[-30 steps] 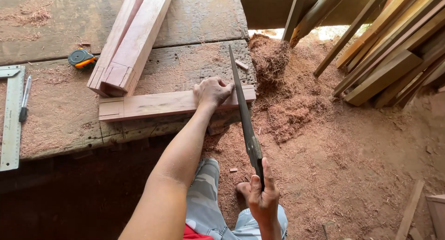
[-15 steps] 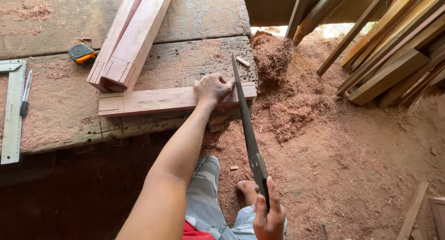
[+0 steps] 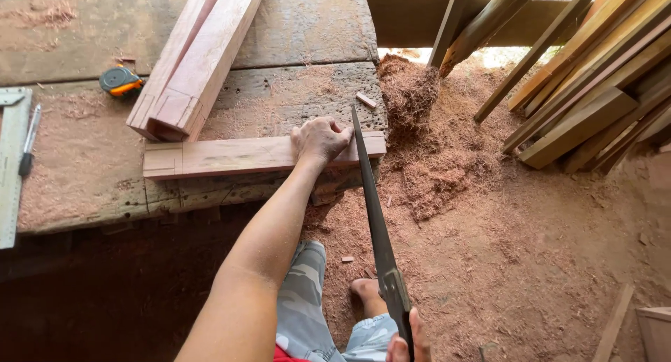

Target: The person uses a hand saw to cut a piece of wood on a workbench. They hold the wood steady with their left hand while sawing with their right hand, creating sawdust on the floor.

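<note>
My left hand (image 3: 319, 140) presses flat on a reddish wooden board (image 3: 231, 156) that lies across the front edge of a worn workbench (image 3: 293, 89). My right hand (image 3: 407, 344), at the bottom edge of the view and mostly cut off, grips the handle of a handsaw (image 3: 374, 222). The saw blade runs up from the handle and its far end rests across the board's right end, just right of my left fingers. My knee in camouflage shorts and my bare foot show below the bench.
Stacked timber beams (image 3: 192, 61) lie on the bench behind the board. A tape measure (image 3: 119, 81), a metal square (image 3: 12, 166) and a pen (image 3: 29, 149) sit at the left. Sawdust (image 3: 433, 166) covers the ground. Long planks (image 3: 594, 89) lean at the right.
The saw has been drawn back toward me, and my right hand has slipped lower out of the view. My left hand stays pressed on the board.
</note>
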